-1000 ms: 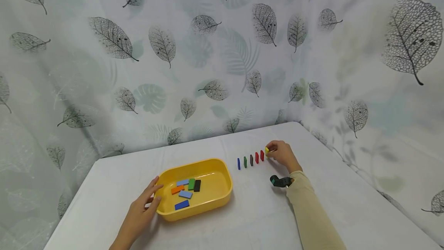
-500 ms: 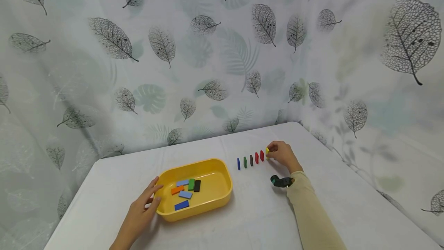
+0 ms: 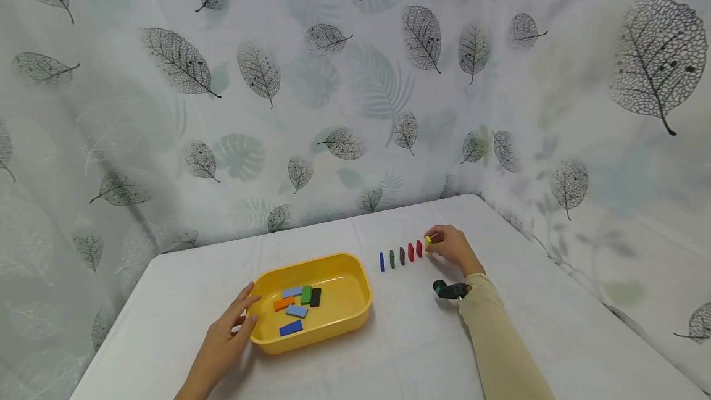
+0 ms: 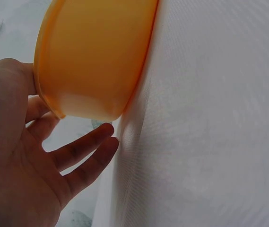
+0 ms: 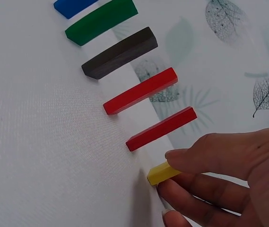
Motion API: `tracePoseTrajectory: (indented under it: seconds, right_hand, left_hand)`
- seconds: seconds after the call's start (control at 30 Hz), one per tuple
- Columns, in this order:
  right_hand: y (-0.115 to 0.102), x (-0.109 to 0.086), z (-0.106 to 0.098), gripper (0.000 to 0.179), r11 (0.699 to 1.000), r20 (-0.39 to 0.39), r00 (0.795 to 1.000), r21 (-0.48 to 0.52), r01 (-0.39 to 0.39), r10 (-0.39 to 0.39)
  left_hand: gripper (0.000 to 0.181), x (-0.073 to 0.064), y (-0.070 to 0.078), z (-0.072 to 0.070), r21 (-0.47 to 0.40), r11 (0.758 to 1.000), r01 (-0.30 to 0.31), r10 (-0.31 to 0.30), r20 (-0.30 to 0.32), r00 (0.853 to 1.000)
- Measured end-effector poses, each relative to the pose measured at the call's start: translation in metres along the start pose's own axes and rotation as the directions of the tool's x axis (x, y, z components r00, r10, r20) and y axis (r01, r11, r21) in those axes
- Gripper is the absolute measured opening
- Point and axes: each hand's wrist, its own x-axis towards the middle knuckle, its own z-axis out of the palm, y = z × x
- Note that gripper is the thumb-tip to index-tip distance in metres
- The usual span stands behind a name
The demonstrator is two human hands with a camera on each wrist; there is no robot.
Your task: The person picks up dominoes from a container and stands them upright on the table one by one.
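My right hand point(image 3: 451, 247) pinches a yellow domino point(image 5: 160, 174) between thumb and fingers. The domino stands on edge at the right end of a row, its far part hidden by the thumb. Beside it are two red dominoes, the nearer one point(image 5: 161, 129) apart from the yellow, then a dark grey domino point(image 5: 120, 53), a green one point(image 5: 102, 21) and a blue one point(image 3: 382, 262), all upright and spaced apart. At the yellow tray's point(image 3: 363, 301) left end, my left hand point(image 3: 224, 335) rests on the rim with relaxed fingers, some over the edge and two stretched outside the wall.
Inside the tray lie several flat dominoes, among them an orange one point(image 3: 284, 304), a black one point(image 3: 315, 297) and a dark blue one point(image 3: 291, 328). A white cloth point(image 3: 422, 350) covers the table. Leaf-print curtains point(image 3: 355, 110) hang behind and at the sides.
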Motion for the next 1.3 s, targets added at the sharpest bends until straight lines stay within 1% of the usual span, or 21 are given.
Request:
tracePoseTrajectory:
  seconds: [0.13,0.3,0.37,0.43,0.57,0.8,0.87,0.93,1.1,1.2,1.3]
  right_hand:
    - [-0.001,-0.001,-0.001,0.031,1.0,0.01,1.0,0.009,-0.008,0.008]
    - [-0.003,-0.001,-0.005,0.033,0.999,0.04,0.999,0.038,-0.022,0.02]
    - [-0.005,-0.002,-0.009,0.034,0.999,0.049,0.999,0.027,-0.02,0.018]
    - [-0.008,-0.003,-0.013,0.036,1.0,0.047,0.999,0.002,-0.002,0.002]
    - [-0.02,-0.006,-0.023,0.039,0.997,0.013,0.999,-0.057,0.043,-0.042]
    - [-0.053,-0.013,-0.035,0.038,0.987,-0.094,0.99,-0.128,0.092,-0.105]
    - [-0.066,-0.017,-0.036,0.038,0.983,-0.127,0.983,-0.138,0.118,-0.136]
    - [-0.079,-0.022,-0.037,0.036,0.977,-0.163,0.97,-0.144,0.155,-0.178]
    - [-0.113,-0.036,-0.035,0.029,0.954,-0.245,0.924,-0.141,0.266,-0.294]
    - [-0.134,-0.044,-0.031,0.027,0.938,-0.264,0.901,-0.143,0.316,-0.344]
    - [-0.15,-0.051,-0.023,0.025,0.918,-0.264,0.881,-0.166,0.359,-0.392]
  left_hand:
    - [0.039,0.0,-0.001,0.0,0.003,1.0,0.005,-0.005,0.004,1.0]
    - [0.039,0.001,-0.002,0.0,0.009,1.0,-0.004,0.004,-0.001,1.0]
    - [0.039,0.001,-0.002,0.0,0.012,1.0,-0.007,0.007,-0.003,1.0]
    - [0.039,0.001,-0.002,0.0,0.012,1.0,-0.008,0.008,-0.003,1.0]
    - [0.039,0.001,-0.002,0.0,0.012,1.0,-0.003,0.003,-0.003,1.0]
    - [0.039,0.0,-0.002,0.0,0.01,1.0,-0.007,0.007,-0.005,1.0]
    - [0.039,0.0,-0.002,0.0,0.01,1.0,-0.009,0.009,-0.005,1.0]
    - [0.039,0.0,-0.002,0.0,0.012,1.0,-0.01,0.01,-0.006,1.0]
    - [0.039,0.001,-0.002,0.0,0.006,1.0,-0.004,0.004,-0.007,1.0]
    - [0.039,0.002,-0.002,0.001,-0.005,1.0,-0.003,0.003,-0.002,1.0]
    - [0.039,0.001,-0.003,0.0,-0.007,1.0,-0.004,0.004,0.0,1.0]
